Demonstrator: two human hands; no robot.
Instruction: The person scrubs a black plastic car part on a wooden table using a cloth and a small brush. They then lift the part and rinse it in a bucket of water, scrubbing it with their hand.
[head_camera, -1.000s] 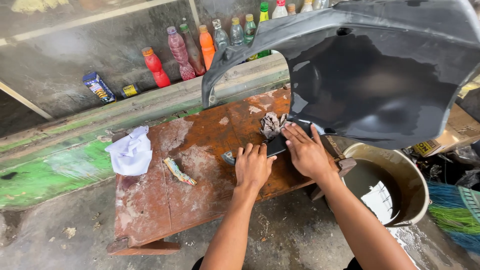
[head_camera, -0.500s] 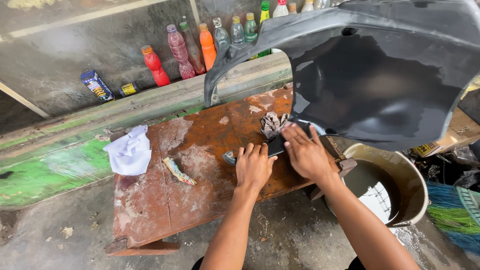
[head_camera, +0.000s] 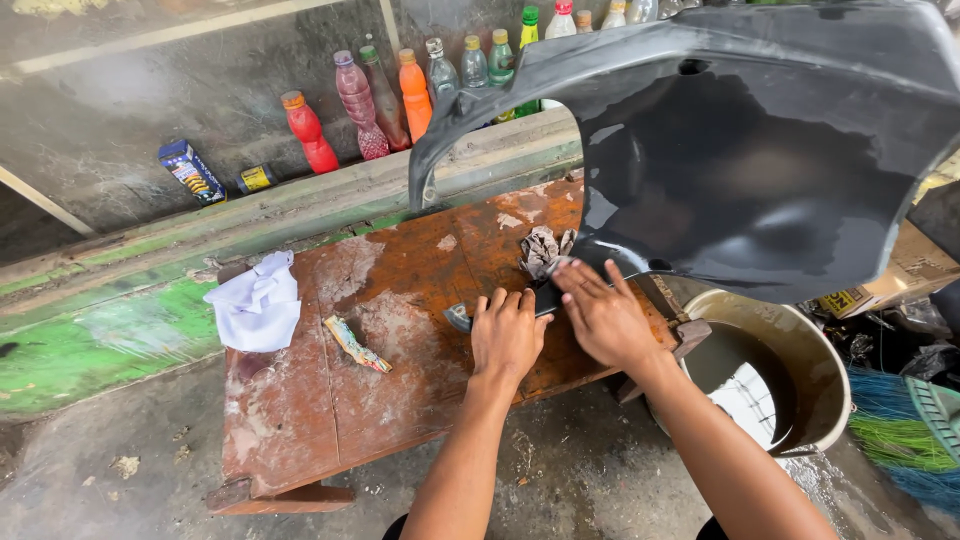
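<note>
The black panel (head_camera: 760, 170) runs off the top and right edges. The hands (head_camera: 510, 335) cover most of a small dark object (head_camera: 545, 298) on the desk (head_camera: 330, 400), so its kind stays unclear. The bucket (head_camera: 800, 340) is partly hidden by the right forearm.

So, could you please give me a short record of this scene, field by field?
Left hand: flat on a small dark flat piece on the worn reddish wooden table
Right hand: flat on the same piece, fingers spread
Beside them: crumpled grey rag, large black moulded plastic panel
Table's left end: white cloth
Ledge behind: coloured plastic bottles
Right: bucket of dark water
</note>
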